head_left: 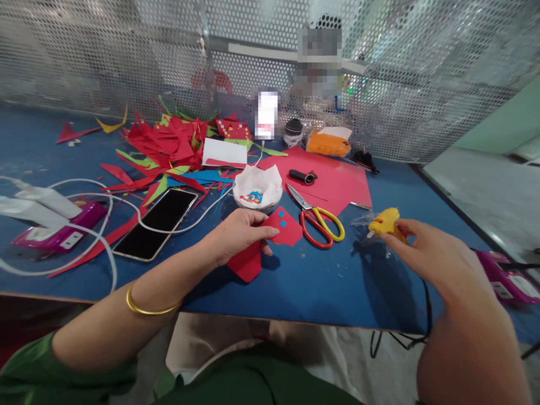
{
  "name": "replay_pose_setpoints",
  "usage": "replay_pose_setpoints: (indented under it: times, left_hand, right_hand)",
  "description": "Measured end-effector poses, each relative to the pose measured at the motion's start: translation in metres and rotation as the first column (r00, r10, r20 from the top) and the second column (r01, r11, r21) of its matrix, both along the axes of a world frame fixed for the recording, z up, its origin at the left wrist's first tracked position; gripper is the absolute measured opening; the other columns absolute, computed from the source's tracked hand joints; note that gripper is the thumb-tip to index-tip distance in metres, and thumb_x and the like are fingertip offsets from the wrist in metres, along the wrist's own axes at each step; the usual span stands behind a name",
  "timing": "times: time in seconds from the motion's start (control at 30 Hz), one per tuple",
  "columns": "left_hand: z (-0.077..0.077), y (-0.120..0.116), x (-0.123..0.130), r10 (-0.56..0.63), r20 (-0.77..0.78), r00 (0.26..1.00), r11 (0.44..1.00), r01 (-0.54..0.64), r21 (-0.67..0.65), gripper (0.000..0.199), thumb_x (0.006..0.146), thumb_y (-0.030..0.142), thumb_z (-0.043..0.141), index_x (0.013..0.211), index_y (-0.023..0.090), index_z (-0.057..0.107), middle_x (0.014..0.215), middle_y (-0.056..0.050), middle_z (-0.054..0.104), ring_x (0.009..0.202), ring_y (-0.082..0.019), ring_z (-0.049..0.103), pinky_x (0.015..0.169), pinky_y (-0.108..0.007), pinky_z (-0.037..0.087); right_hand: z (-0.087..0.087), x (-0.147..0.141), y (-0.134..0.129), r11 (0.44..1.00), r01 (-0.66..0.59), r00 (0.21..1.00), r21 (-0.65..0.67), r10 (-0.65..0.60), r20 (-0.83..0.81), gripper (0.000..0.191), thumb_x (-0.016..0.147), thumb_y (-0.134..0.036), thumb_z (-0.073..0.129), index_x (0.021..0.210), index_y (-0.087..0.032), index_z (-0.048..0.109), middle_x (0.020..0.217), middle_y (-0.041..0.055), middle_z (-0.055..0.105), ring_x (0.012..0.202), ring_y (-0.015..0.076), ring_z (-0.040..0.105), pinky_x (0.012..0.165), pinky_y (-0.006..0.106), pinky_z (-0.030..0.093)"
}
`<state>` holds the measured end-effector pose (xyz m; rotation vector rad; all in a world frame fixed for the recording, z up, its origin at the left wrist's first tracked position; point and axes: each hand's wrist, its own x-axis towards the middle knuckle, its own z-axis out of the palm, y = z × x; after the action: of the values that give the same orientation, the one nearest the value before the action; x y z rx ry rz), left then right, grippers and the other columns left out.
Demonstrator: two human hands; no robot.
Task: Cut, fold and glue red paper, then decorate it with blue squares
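My left hand point(247, 233) is closed on a red paper cutout point(284, 229) that carries two small blue squares. A second red flap point(246, 262) hangs below my fingers; whether it is the same piece I cannot tell. Behind the hand stands a bowl point(257, 188) lined with white paper, with small blue and red bits inside. Red-and-yellow-handled scissors point(317, 219) lie just right of the cutout, blades partly spread. On the right, my right hand point(415, 242) grips a yellow glue gun point(385, 222), its nozzle pointing left over clear plastic wrap point(363, 223).
Red, green and blue paper scraps point(164, 143) heap at the back left. A black phone point(156, 225), white cables and a purple power strip point(63, 230) lie left. Red sheets point(333, 177) hold a black key fob point(301, 176). A lit phone point(266, 115) leans against the mesh point(126, 50).
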<state>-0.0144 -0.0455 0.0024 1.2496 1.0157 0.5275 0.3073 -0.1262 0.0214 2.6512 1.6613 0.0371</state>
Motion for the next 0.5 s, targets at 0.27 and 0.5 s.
replay_pose_setpoints:
  times: [0.27,0.5]
  left_hand:
    - [0.0,0.001,0.0,0.01,-0.002,1.0,0.999,-0.01,-0.037,0.01,0.079,0.022,0.073,0.076,0.013,0.07,0.059,-0.001,0.065,0.052,-0.01,0.063,0.051,-0.018,0.047]
    - [0.001,-0.001,0.001,0.036,0.041,0.998,0.997,-0.033,-0.074,0.014,0.069,0.022,0.081,0.075,0.014,0.07,0.064,-0.001,0.068,0.051,-0.011,0.064,0.048,-0.019,0.048]
  right_hand:
    - [-0.018,0.017,-0.004,0.993,-0.117,0.986,0.006,0.115,0.118,0.023,0.086,-0.037,0.052,0.094,-0.021,0.067,0.09,0.0151,0.073,0.071,0.0284,0.066,0.06,0.036,0.039]
    - [-0.017,0.001,-0.012,0.982,-0.142,0.965,0.121,0.11,0.238,0.025,0.087,-0.035,0.051,0.102,-0.021,0.066,0.101,0.0167,0.073,0.088,0.0333,0.068,0.071,0.041,0.043]
